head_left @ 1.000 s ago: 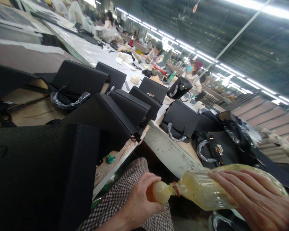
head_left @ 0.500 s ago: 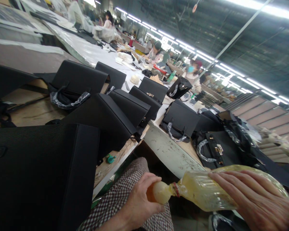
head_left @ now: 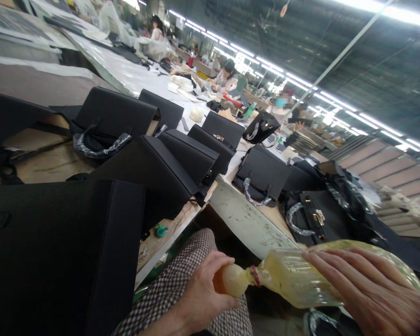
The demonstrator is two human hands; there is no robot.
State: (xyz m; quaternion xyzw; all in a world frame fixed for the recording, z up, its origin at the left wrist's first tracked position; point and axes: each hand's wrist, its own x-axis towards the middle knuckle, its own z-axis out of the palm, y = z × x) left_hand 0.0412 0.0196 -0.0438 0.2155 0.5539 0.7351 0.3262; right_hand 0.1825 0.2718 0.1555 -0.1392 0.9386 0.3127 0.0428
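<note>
A clear plastic bottle (head_left: 294,277) with yellowish liquid lies nearly sideways low in the head view, its neck pointing left. My right hand (head_left: 367,289) wraps around the bottle's body. My left hand (head_left: 205,291) is closed around a small pale round object (head_left: 233,280) at the bottle's mouth; I cannot tell whether it is a cap or a small container. Both hands hover over my lap, covered in checked fabric (head_left: 182,280). A large black leather bag (head_left: 63,252) stands close at my left.
Several black handbags (head_left: 262,175) with plastic-wrapped handles stand in rows on the long worktable (head_left: 245,219). A small teal object (head_left: 160,230) lies on the table near its edge. Other people sit working further along the table, far off.
</note>
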